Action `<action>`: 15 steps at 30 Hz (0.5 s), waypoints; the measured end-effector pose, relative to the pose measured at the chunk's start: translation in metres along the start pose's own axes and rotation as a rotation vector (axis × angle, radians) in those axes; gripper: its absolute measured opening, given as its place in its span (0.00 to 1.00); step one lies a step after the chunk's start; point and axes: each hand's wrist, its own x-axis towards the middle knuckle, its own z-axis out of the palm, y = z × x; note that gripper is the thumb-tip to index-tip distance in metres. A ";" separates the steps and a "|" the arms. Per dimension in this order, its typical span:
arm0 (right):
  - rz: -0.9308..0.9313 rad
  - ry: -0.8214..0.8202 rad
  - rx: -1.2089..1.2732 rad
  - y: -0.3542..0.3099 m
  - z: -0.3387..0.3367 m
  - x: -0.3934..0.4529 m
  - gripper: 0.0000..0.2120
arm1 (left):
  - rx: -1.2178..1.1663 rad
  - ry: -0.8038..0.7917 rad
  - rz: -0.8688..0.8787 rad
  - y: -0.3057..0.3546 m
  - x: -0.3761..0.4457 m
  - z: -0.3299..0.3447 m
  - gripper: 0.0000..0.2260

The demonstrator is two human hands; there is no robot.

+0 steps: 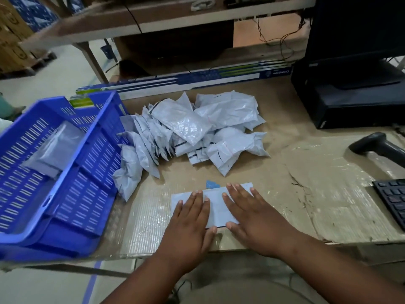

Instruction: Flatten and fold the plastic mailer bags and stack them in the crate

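I see both hands flat on one mailer (pixel 215 204) at the table's (pixel 306 172) near edge: the left hand (pixel 190 218) and right hand (pixel 252 211) press it side by side, fingers straight and spread, clamping nothing. Behind it lies a pile (pixel 192 132) of crumpled mailers. To the left stands the blue crate (pixel 54 172), tilted, with one folded bag (pixel 52 148) inside.

A cardboard-covered table (pixel 306 172), partly taped over. At its left edge sits a blue crate (pixel 57 172). A heap of crumpled grey mailers (pixel 192 130) lies mid-table, touching the crate. One flat mailer (pixel 215 207) lies at the near edge. Long boxes (pixel 186 81) run along the far edge. At the right edge: a printer (pixel 350 99), scanner (pixel 377 145) and keyboard (pixel 392 200).
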 end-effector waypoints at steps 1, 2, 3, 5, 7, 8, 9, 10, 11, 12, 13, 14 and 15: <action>0.003 -0.016 -0.007 -0.004 0.005 0.002 0.36 | 0.006 -0.002 0.002 0.000 0.000 0.001 0.33; 0.023 -0.032 -0.010 -0.006 0.009 0.004 0.37 | 0.008 0.000 0.012 -0.002 0.000 0.000 0.33; 0.048 -0.049 -0.010 -0.008 0.013 0.005 0.38 | 0.008 -0.002 0.028 -0.003 0.001 -0.001 0.33; 0.102 -0.090 -0.016 -0.011 0.016 0.002 0.41 | 0.017 -0.006 0.072 -0.002 0.004 -0.002 0.32; 0.120 -0.115 0.004 -0.012 0.014 0.001 0.42 | 0.005 0.007 0.107 0.005 0.009 0.001 0.32; 0.114 -0.136 0.018 -0.011 0.012 0.002 0.42 | -0.015 0.000 0.109 0.008 0.011 0.004 0.32; 0.106 -0.173 0.025 -0.009 0.008 0.005 0.42 | -0.033 -0.013 0.106 0.010 0.013 0.006 0.32; 0.100 -0.228 0.033 -0.006 0.002 0.009 0.43 | -0.046 -0.026 0.104 0.011 0.014 0.008 0.33; 0.092 -0.297 0.034 -0.002 -0.004 0.013 0.43 | -0.051 -0.035 0.103 0.011 0.015 0.009 0.34; 0.083 -0.365 0.024 0.000 -0.012 0.017 0.42 | -0.051 -0.041 0.103 0.010 0.015 0.009 0.34; 0.077 -0.431 0.009 0.003 -0.019 0.021 0.41 | -0.049 -0.047 0.107 0.010 0.015 0.009 0.35; 0.078 -0.483 -0.005 0.004 -0.026 0.024 0.42 | -0.055 -0.054 0.109 0.009 0.015 0.009 0.35; 0.083 -0.508 -0.020 0.002 -0.033 0.028 0.41 | -0.070 -0.063 0.109 0.008 0.015 0.008 0.35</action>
